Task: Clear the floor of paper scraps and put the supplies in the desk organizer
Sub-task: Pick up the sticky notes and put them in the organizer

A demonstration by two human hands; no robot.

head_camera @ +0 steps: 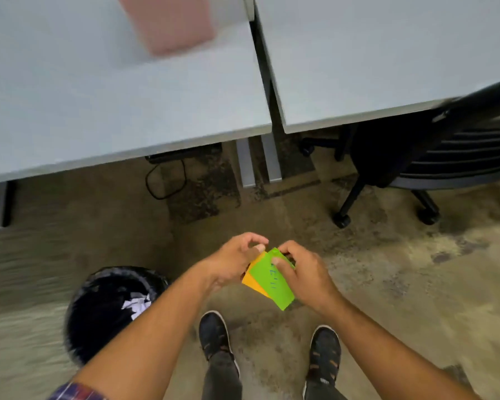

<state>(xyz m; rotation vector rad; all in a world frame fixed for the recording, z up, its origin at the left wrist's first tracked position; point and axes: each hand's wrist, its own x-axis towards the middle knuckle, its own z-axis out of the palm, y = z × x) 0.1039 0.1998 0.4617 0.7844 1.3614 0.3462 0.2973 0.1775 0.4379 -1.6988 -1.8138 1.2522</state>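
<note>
I stand over the floor with both hands together in front of me. A green paper note [269, 281] with blue writing lies on top of an orange note [253, 280]; both hands hold this small stack. My left hand [234, 258] pinches its upper left edge, and my right hand [300, 269] grips its right side with the thumb on the green sheet. A black-lined waste bin [98, 310] with white paper scraps [136, 304] inside stands on the floor at my lower left. No desk organizer is in view.
Two pale grey desks [113, 105] [387, 53] fill the top, with a blurred pink object [168, 21] on the left one. A black office chair [416, 160] stands at right, a cable [165, 180] lies under the left desk. My shoes [214, 333] are below.
</note>
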